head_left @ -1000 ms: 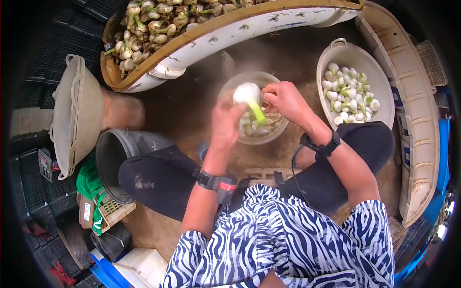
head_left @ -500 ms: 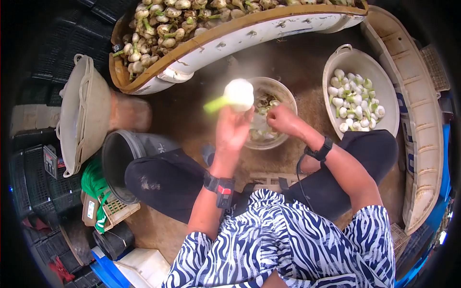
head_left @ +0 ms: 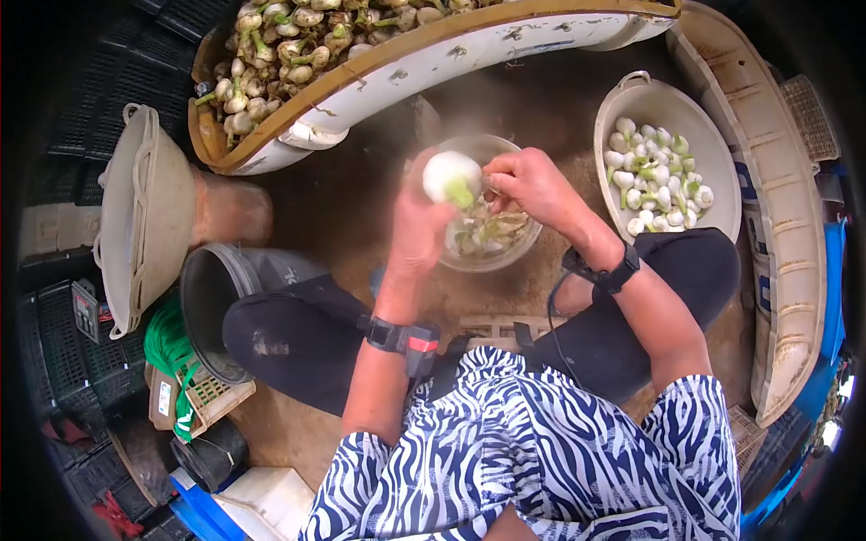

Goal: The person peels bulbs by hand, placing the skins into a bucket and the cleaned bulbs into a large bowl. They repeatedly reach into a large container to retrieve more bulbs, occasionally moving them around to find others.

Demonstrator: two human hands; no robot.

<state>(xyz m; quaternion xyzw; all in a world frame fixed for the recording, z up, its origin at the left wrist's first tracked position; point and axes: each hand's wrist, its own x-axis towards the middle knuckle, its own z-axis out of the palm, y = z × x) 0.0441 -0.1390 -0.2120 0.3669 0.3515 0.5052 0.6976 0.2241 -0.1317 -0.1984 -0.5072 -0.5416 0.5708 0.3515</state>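
Over a round pale bowl (head_left: 492,260) holding peelings, my left hand (head_left: 417,221) grips a large white bulb (head_left: 451,176), its green stem pointing down toward me. My right hand (head_left: 532,187) is closed with fingertips pinched close to the bulb's right side; what is between them is too small to make out. The peelings (head_left: 487,233) lie partly hidden below both hands.
Unpeeled bulbs (head_left: 311,45) fill a long white trough (head_left: 406,81) at the top. Cleaned white bulbs (head_left: 663,176) sit in an oval basin (head_left: 622,99) at right. Stacked basins (head_left: 144,225) and a grey bucket (head_left: 203,307) stand left, black crates (head_left: 72,343) beyond.
My left hand has turned the bulb so its stem points down instead of left. My right hand has risen from the bowl to beside the bulb. The view has shifted slightly.
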